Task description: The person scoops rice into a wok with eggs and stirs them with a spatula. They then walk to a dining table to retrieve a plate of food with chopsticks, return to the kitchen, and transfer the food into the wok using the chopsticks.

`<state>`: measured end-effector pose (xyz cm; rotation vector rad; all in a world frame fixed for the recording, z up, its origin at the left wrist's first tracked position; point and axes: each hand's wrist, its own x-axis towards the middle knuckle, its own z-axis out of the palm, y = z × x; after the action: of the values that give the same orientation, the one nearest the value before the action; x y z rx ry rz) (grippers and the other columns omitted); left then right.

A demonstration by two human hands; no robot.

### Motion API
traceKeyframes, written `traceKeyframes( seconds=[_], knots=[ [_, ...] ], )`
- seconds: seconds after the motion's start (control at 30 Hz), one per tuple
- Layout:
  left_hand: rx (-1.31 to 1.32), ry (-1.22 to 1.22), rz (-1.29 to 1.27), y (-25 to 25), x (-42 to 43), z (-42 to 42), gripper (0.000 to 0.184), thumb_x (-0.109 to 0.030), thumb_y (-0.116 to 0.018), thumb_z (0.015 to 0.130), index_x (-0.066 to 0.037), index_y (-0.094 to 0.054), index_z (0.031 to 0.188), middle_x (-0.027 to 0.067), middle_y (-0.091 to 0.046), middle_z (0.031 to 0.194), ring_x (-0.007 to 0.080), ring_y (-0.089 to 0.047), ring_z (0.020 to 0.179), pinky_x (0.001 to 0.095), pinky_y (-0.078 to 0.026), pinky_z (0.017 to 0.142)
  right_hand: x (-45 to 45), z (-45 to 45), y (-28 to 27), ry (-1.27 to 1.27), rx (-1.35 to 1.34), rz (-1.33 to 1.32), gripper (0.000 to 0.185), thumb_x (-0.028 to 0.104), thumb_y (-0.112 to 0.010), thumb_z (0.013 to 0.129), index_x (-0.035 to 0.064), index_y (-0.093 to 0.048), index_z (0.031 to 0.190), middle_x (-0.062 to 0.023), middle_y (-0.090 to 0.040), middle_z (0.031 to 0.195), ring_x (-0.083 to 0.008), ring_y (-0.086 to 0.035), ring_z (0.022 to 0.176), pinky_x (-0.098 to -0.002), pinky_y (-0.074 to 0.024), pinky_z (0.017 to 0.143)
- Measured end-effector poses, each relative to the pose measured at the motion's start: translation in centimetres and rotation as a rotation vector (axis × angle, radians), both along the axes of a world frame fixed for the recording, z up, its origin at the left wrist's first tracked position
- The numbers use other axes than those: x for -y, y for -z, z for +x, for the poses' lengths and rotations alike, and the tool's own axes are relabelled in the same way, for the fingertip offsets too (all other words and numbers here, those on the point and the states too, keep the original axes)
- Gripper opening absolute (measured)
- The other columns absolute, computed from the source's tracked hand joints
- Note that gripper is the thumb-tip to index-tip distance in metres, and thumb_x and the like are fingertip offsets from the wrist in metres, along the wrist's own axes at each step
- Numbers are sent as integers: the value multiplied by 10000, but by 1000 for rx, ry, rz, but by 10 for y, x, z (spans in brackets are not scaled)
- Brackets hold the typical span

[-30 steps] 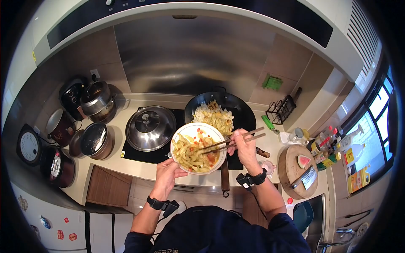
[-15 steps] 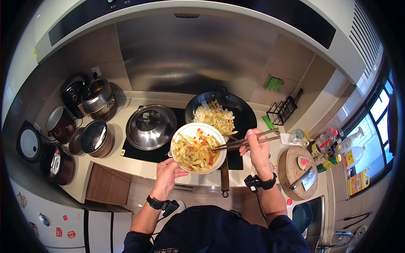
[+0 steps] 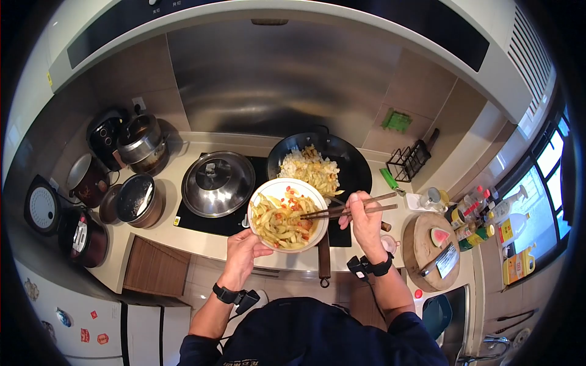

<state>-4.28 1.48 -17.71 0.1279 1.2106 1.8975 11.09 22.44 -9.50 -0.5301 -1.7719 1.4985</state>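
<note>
My left hand (image 3: 244,249) grips the near-left rim of a white bowl (image 3: 272,186), thumb on the edge. Cooked yellow-green vegetable strips with red bits (image 3: 282,221) fill the bowl. In my right hand (image 3: 365,224) is a pair of dark wooden chopsticks (image 3: 332,212), their tips down among the strips. Just beyond the bowl, a black wok (image 3: 354,165) holds white rice topped with similar strips (image 3: 310,169). The bowl hides part of the wok's near side, while the wok's handle (image 3: 325,262) points toward me.
Left of the wok sits a lidded pan (image 3: 218,184) on the black cooktop. Pots (image 3: 140,201) and a rice cooker (image 3: 85,238) line the left counter. A round chopping board (image 3: 421,271) with a cleaver (image 3: 441,261) and watermelon piece (image 3: 439,236) lies right, near bottles and the sink.
My right hand has shifted left and slightly down, moving the chopstick tips further into the middle of the bowl. The bowl and my left hand stay nearly still.
</note>
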Motion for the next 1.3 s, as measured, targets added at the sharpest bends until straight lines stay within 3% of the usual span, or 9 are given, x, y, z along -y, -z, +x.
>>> traceKeyframes(
  seconds=[0.07,0.27,0.53,0.63,0.87,1.3],
  knots=[
    [3,4,8,0,-1,-1,236,-7,-505,830,116,-587,1014,199,-674,914,239,-701,712,304,-607,608,-9,-2,-5,-40,95,-2,306,257,-493,971,10,-499,791,-72,-534,621,-135,-570,479,-233,-477,390],
    [-6,2,33,0,-4,-1,254,-6,-505,832,119,-583,1038,206,-672,935,240,-701,716,302,-608,613,-10,-6,-5,-218,142,-172,279,236,-517,964,-4,-516,823,-41,-533,640,-113,-568,468,-221,-472,382],
    [-21,0,17,4,-7,-1,258,-15,-516,831,116,-584,1043,200,-674,933,245,-702,725,308,-608,617,-6,-17,21,15,89,-86,289,217,-511,962,-5,-520,778,-53,-532,610,-114,-552,436,-227,-468,382],
    [-24,4,-2,5,-7,-4,251,-21,-521,833,109,-590,1036,197,-676,925,245,-702,724,310,-607,620,-14,-23,29,87,-41,-203,330,289,-495,973,34,-487,763,-55,-527,585,-142,-553,424,-244,-463,360],
    [-28,-10,-24,5,-8,-4,229,-35,-535,840,98,-597,1016,190,-680,908,243,-702,718,311,-603,622,-32,-22,29,200,-134,-417,298,288,-499,969,57,-480,782,-46,-510,593,-157,-540,416,-269,-461,362],
    [0,-17,-23,10,-3,-9,249,-55,-549,856,99,-594,1047,171,-685,892,227,-700,702,304,-597,629,-33,-24,7,164,-185,-351,312,294,-512,964,51,-481,770,-48,-519,579,-137,-544,412,-249,-468,360]
  ],
)
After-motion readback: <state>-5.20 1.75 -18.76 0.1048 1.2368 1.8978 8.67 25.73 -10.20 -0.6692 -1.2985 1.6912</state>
